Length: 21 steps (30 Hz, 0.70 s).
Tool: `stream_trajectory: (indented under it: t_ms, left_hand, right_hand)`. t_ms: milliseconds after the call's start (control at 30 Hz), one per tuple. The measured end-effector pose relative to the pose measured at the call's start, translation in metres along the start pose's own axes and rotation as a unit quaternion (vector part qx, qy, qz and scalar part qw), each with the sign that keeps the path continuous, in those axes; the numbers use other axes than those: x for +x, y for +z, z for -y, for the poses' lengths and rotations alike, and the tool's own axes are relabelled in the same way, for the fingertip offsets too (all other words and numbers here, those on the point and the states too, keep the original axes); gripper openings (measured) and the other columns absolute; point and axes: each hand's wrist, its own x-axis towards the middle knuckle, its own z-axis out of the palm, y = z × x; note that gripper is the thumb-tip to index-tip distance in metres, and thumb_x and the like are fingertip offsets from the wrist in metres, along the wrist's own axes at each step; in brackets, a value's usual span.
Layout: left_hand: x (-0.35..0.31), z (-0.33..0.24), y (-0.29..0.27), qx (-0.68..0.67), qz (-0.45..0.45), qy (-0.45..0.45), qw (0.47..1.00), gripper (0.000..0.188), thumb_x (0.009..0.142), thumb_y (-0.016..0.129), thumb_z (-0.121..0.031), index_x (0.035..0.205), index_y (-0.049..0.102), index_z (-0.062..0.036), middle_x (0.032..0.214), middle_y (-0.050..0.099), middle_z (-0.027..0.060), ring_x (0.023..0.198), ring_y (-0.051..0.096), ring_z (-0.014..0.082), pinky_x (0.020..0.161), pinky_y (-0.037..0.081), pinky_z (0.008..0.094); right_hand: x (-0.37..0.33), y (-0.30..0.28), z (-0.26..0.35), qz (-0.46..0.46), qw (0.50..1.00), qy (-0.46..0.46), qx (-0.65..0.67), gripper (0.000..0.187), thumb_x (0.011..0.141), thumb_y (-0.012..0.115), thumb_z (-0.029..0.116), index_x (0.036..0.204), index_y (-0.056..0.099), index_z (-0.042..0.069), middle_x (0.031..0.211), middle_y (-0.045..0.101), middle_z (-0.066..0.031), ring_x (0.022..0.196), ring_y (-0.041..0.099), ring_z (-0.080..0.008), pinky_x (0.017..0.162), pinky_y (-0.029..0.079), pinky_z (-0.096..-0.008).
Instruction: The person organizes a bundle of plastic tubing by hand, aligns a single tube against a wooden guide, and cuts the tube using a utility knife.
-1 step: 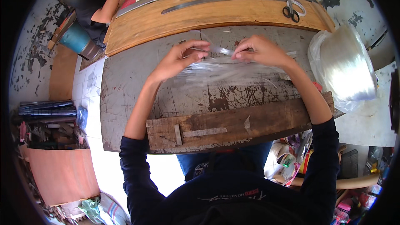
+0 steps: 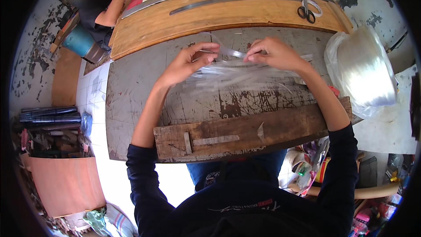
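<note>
A narrow clear plastic strip point(image 2: 237, 54) spans the gap between my hands, above the grey worktable point(image 2: 136, 83). My right hand point(image 2: 272, 53) pinches it between thumb and fingertips. On the other side, my left hand point(image 2: 193, 61) has its thumb and fingers curled together around the strip's left part; the exact grip is partly hidden by the fingers. A loose bundle of similar clear plastic strips point(image 2: 241, 75) lies on the table just below both hands.
A worn wooden board point(image 2: 215, 134) lies along the near edge. Beyond the hands are a wooden ledge point(image 2: 149, 30), a long metal ruler point(image 2: 219, 5) and black-handled scissors point(image 2: 306, 14). A large spool of clear strip point(image 2: 366, 70) stands right. A co-worker's arm point(image 2: 115, 6) shows far left.
</note>
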Motion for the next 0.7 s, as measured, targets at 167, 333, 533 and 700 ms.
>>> stream_trajectory:
  t_ms: [167,333,533,700]
  left_hand:
    - [0.003,-0.004,0.010,-0.008,-0.074,-0.010,0.997,0.050,0.083,0.056,-0.010,0.128,0.035,-0.0023,0.121,0.045,0.0137,0.111,0.048,0.0222,0.088,0.043,0.0309]
    - [0.005,-0.006,0.009,-0.083,-0.063,0.003,0.995,0.050,0.081,0.059,-0.009,0.126,0.038,-0.0032,0.119,0.045,0.0120,0.106,0.050,0.0203,0.084,0.044,0.0297]
    - [0.004,-0.005,0.002,-0.089,-0.070,-0.007,0.994,0.027,0.078,0.063,-0.008,0.103,0.056,-0.0028,0.094,0.056,0.0036,0.082,0.053,0.0081,0.069,0.043,0.0211]
    - [0.002,-0.010,-0.001,0.036,-0.065,-0.020,0.997,0.027,0.075,0.067,-0.008,0.101,0.059,-0.0050,0.085,0.059,0.0009,0.071,0.053,0.0058,0.066,0.044,0.0203]
  right_hand:
    - [0.005,0.009,0.001,-0.049,0.988,-0.109,0.096,0.018,0.083,0.055,0.011,0.097,0.060,0.001,0.077,0.061,-0.0058,0.069,0.056,-0.0108,0.066,0.045,-0.0256]
    - [0.000,0.011,0.006,-0.028,0.979,-0.119,0.164,0.016,0.086,0.049,0.009,0.097,0.055,-0.002,0.075,0.059,-0.0069,0.069,0.055,-0.0117,0.066,0.045,-0.0254]
    - [-0.005,0.011,0.004,0.012,0.972,-0.082,0.222,0.013,0.089,0.044,0.011,0.091,0.049,-0.001,0.073,0.056,-0.0056,0.067,0.054,-0.0121,0.064,0.044,-0.0248]
    - [-0.007,0.015,0.005,0.010,0.968,-0.034,0.250,0.016,0.092,0.040,0.017,0.088,0.046,0.002,0.073,0.053,-0.0035,0.065,0.052,-0.0116,0.062,0.043,-0.0246]
